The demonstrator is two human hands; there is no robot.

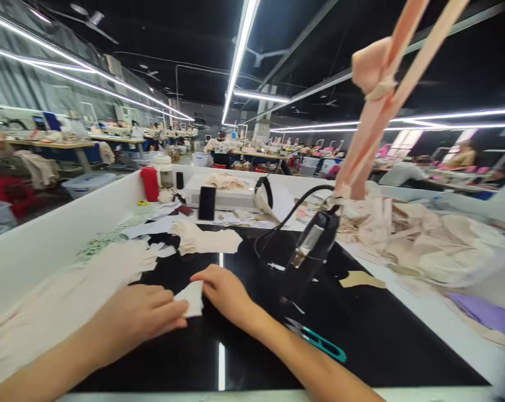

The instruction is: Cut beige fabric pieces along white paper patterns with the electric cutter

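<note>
Between my hands is a small white fabric piece (192, 300), above the glossy black work surface (252, 357). My left hand (141, 312) pinches its left side, fingers closed. At its upper right edge, my right hand (222, 290) grips the cloth between thumb and fingers. Beyond them lies a stack of cream fabric pieces (208, 239). Left of my left hand spreads a long pile of pale cut fabric (80, 279). Teal-handled thread snips (319, 341) rest by my right forearm.
A black corded device (313, 251) hangs from peach fabric strips (371, 123) at right. Behind stand a phone (207, 203), a red thread cone (150, 184) and a white box (235, 196). Beige fabric (440, 234) heaps up at right, near a purple piece (486, 312). White walls edge the table.
</note>
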